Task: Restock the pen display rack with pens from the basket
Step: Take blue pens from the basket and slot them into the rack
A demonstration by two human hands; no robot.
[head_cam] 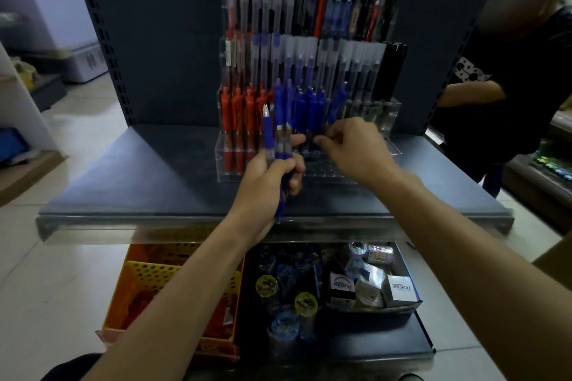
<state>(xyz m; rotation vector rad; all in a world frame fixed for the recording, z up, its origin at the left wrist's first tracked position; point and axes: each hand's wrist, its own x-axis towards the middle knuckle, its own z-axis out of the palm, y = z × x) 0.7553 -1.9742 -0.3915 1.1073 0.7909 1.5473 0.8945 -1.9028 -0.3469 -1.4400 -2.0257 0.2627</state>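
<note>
A clear tiered pen display rack (pixel 309 170) stands on a dark shelf (pixel 148 182), with red pens (pixel 240 114) at lower left and blue pens (pixel 305 108) in the middle. My left hand (pixel 269 176) grips a bunch of blue pens (pixel 280 136) upright, just in front of the rack. My right hand (pixel 356 145) pinches a blue pen (pixel 335 102) standing in the rack's lower row. An orange and yellow perforated basket (pixel 148 272) sits below the shelf at the left.
A dark tray of small packaged goods (pixel 371 281) lies on the lower shelf. A person in a dark shirt (pixel 501 77) stands at the right. A white freezer chest (pixel 52 15) is at the far left.
</note>
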